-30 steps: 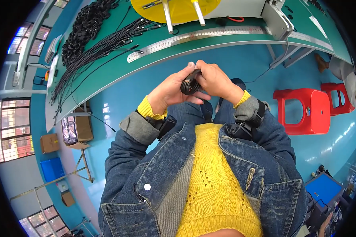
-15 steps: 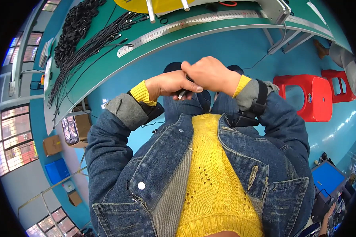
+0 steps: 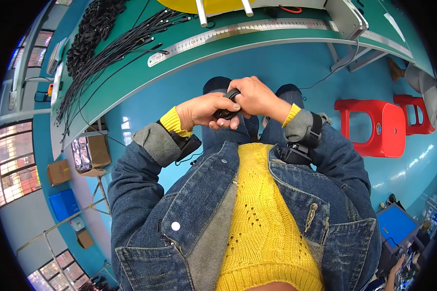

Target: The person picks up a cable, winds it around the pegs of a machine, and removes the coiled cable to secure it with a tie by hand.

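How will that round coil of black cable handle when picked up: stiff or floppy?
The round coil of black cable is probably bendy yet springy: its loops curve tightly. It may loosen if released, since no tie shows on the visible part. Likely light: the left hand and right hand hold it in their fingers.

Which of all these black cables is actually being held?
The coiled cable between the left hand and right hand. It alone is gripped; those on the green table lie in a dense heap and a loose bundle.

Black coil (image 3: 224,114) partly hidden by right grip (image 3: 256,98), yellow disc (image 3: 223,5) (far side) cut off above.
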`<state>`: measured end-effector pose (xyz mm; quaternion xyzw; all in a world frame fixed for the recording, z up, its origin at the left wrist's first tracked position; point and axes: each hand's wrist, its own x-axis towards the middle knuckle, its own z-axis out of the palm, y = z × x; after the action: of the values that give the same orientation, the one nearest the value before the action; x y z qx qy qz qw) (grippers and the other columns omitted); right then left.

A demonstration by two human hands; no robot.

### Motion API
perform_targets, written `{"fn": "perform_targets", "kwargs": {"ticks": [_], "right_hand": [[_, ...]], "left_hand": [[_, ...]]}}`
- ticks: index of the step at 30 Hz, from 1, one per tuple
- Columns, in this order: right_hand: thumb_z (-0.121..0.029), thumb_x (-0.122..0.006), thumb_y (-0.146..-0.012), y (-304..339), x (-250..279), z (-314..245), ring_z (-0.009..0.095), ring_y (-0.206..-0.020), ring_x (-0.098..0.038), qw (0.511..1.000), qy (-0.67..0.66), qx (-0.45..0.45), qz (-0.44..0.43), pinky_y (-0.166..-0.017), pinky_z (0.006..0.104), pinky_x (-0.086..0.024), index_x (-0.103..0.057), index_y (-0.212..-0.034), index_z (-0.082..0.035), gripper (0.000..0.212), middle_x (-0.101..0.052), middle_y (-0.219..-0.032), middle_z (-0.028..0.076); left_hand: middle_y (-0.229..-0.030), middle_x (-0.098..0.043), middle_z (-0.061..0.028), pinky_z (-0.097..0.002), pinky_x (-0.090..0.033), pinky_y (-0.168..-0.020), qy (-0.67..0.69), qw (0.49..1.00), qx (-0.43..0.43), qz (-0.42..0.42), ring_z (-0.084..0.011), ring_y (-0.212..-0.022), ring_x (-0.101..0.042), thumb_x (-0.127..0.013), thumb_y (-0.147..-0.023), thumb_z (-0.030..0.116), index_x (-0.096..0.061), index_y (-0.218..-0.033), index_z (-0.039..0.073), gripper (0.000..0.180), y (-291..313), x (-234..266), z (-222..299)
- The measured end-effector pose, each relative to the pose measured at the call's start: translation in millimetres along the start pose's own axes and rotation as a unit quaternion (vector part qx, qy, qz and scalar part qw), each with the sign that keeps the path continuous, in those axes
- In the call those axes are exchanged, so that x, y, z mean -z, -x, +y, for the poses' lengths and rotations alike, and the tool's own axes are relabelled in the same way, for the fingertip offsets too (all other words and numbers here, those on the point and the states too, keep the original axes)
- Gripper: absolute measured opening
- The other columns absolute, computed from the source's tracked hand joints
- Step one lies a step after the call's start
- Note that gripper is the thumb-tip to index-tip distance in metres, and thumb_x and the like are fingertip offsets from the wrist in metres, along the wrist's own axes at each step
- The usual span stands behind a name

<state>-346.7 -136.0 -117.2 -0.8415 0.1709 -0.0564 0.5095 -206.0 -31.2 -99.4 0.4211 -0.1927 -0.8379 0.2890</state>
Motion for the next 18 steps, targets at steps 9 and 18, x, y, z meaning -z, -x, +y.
{"fn": "perform_targets", "kwargs": {"ticks": [9,18], "right_hand": [[-0.006,-0.054,-0.066,-9.3,-25.9,-5.6,0.036,-0.062,-0.060,0.974,0.194,0.109,0.033,-0.056,0.0407,-0.047,-0.060,-0.081,-0.001,0.017,-0.059,-0.065,0.020],[-0.014,-0.058,-0.068,-44.9,-37.1,-13.4,0.037,-0.070,-0.060,0.983,0.083,0.166,-0.004,-0.063,0.0424,-0.047,-0.057,-0.088,0.002,0.026,-0.060,-0.071,0.020]], "left_hand": [[-0.070,-0.056,-0.0069,-0.0181,-0.031,-0.034,0.019,0.996,0.002,0.085,-0.0074,-0.045,-0.044,-0.057,-0.081,0.014,-0.053,-0.085,0.000,0.015,9.4,12.7,-21.4],[-0.065,-0.050,-0.0020,-0.0176,-0.033,-0.040,-0.095,0.971,-0.185,0.116,-0.0054,-0.046,-0.042,-0.060,-0.080,0.016,-0.051,-0.081,0.007,0.013,24.1,30.2,-42.1]]}}
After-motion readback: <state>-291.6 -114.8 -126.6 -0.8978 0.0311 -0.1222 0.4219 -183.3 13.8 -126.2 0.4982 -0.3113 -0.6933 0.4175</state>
